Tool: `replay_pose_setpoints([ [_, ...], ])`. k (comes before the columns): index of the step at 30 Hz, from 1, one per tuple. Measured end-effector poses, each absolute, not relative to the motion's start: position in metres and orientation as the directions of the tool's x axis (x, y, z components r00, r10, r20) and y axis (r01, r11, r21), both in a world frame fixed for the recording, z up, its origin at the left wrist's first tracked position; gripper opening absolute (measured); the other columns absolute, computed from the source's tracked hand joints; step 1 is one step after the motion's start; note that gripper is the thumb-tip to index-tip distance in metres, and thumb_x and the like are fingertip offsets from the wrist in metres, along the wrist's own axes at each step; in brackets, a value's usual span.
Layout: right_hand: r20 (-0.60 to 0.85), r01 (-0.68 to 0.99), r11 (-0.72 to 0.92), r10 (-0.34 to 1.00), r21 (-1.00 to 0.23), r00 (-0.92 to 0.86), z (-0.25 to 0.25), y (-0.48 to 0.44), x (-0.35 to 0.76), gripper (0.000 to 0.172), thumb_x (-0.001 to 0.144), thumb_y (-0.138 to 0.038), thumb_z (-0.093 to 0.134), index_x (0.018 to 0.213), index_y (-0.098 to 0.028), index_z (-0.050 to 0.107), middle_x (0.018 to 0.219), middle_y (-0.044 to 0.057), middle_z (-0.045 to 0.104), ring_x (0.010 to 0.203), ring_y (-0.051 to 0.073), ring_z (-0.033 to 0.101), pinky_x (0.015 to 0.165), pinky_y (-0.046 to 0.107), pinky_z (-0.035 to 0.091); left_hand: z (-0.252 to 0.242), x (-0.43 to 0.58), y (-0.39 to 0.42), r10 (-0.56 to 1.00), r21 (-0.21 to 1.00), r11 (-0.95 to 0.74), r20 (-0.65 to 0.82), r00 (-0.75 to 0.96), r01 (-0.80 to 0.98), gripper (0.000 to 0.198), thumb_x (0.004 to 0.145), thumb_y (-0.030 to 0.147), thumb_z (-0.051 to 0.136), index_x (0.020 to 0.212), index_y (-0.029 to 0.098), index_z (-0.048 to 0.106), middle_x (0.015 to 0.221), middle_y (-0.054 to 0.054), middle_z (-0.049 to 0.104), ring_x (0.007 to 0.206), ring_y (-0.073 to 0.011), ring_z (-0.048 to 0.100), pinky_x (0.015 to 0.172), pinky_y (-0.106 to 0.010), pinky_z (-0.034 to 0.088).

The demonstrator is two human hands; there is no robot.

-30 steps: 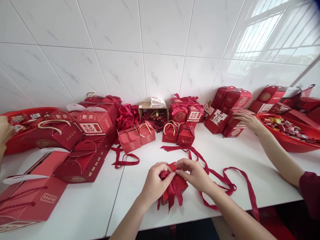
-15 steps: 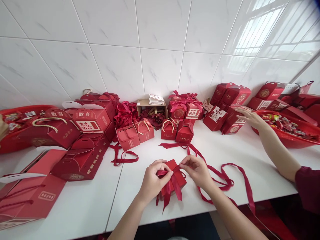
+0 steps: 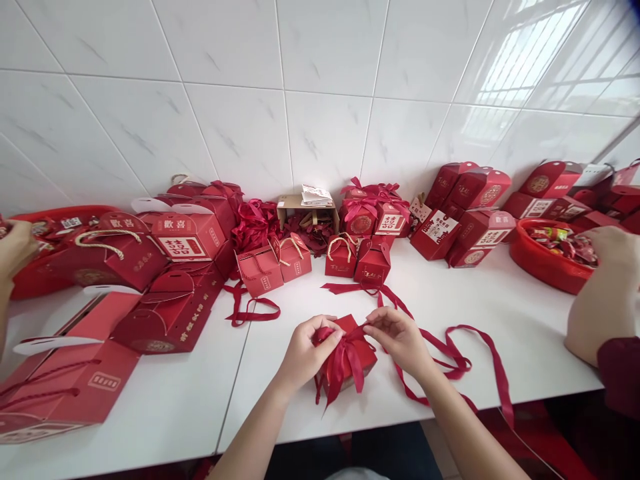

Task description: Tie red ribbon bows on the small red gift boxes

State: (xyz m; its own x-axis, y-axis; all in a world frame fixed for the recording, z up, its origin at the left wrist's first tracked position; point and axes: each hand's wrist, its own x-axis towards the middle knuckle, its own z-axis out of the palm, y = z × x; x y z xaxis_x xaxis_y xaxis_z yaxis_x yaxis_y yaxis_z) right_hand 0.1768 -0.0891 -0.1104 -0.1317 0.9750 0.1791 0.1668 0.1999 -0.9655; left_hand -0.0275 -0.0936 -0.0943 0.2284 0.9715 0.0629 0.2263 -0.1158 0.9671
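Note:
In front of me on the white table stands a small red gift box [image 3: 363, 361] with a dark red ribbon [image 3: 354, 363] tied over its top, two tails hanging down its near side. My left hand [image 3: 311, 347] pinches the ribbon's left loop between thumb and fingers. On the other side, my right hand [image 3: 397, 339] grips the ribbon's right loop with its fingertips. Parts of the box are hidden behind the ribbon and my left hand. A long loose ribbon [image 3: 493, 367] curls across the table to the right of my right hand.
Behind the box are small red boxes [image 3: 373, 263], a bundle of ribbon [image 3: 254, 227] and an open carton [image 3: 287, 210]. Larger red boxes [image 3: 125, 360] crowd the left. Another person's hand [image 3: 617, 257] is at a red basin [image 3: 533, 267] of sweets; another hand [image 3: 17, 247] is at the far left.
My two hands have drawn the ribbon loops outward a little, and the bow's knot looks tighter. The other person's hand on the right has moved from the boxes to the basin.

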Motion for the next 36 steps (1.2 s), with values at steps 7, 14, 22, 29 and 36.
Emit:
replay_pose_setpoints([
  [7, 0.108, 0.309, 0.172, 0.971, -0.935, -0.214, -0.106, -0.09, 0.179, 0.037, 0.076, -0.045, 0.071, 0.101, -0.021, 0.06, 0.08, 0.002, 0.06, 0.068, 0.014, 0.056, 0.062, 0.028, 0.05, -0.097, -0.022, -0.096, 0.974, 0.948, -0.153, 0.097, 0.206, 0.278, 0.011, 0.08, 0.029, 0.063, 0.077, 0.02, 0.067, 0.094, -0.006, 0.071, 0.108, -0.0243, 0.061, 0.091, -0.035, 0.047],
  [14, 0.026, 0.288, 0.103, 0.966, -0.952, -0.258, -0.106, -0.084, 0.175, 0.033, 0.076, -0.048, 0.069, 0.074, -0.019, 0.055, 0.064, -0.002, 0.056, 0.057, 0.012, 0.052, 0.052, 0.025, 0.045, -0.098, -0.023, -0.096, 0.97, 0.953, -0.166, 0.112, 0.215, 0.255, 0.013, 0.08, 0.028, 0.063, 0.071, 0.02, 0.063, 0.089, -0.006, 0.072, 0.111, -0.0242, 0.059, 0.092, -0.035, 0.047],
  [22, 0.07, 0.271, 0.124, 0.977, -0.955, -0.2, -0.108, -0.086, 0.175, 0.032, 0.076, -0.047, 0.069, 0.066, -0.019, 0.056, 0.06, 0.001, 0.061, 0.051, 0.013, 0.053, 0.049, 0.026, 0.045, -0.101, -0.022, -0.098, 0.966, 0.953, -0.179, 0.123, 0.226, 0.245, 0.031, 0.08, 0.026, 0.062, 0.052, 0.022, 0.049, 0.08, -0.005, 0.074, 0.115, -0.0254, 0.057, 0.094, -0.039, 0.046],
  [29, 0.095, 0.294, 0.147, 0.978, -0.944, -0.184, -0.107, -0.09, 0.177, 0.029, 0.078, -0.044, 0.067, 0.065, -0.019, 0.058, 0.06, 0.002, 0.062, 0.053, 0.014, 0.055, 0.049, 0.027, 0.044, -0.106, -0.022, -0.1, 0.964, 0.943, -0.187, 0.121, 0.238, 0.277, 0.017, 0.079, 0.024, 0.062, 0.063, 0.022, 0.063, 0.077, -0.005, 0.073, 0.117, -0.0252, 0.056, 0.093, -0.037, 0.047],
  [36, 0.134, 0.305, 0.186, 0.974, -0.934, -0.182, -0.109, -0.091, 0.18, 0.027, 0.079, -0.041, 0.067, 0.066, -0.019, 0.057, 0.065, 0.002, 0.062, 0.062, 0.016, 0.056, 0.058, 0.028, 0.045, -0.105, -0.023, -0.098, 0.967, 0.94, -0.17, 0.103, 0.232, 0.294, 0.013, 0.079, 0.026, 0.064, 0.067, 0.022, 0.067, 0.08, -0.005, 0.073, 0.117, -0.0254, 0.056, 0.094, -0.036, 0.046],
])
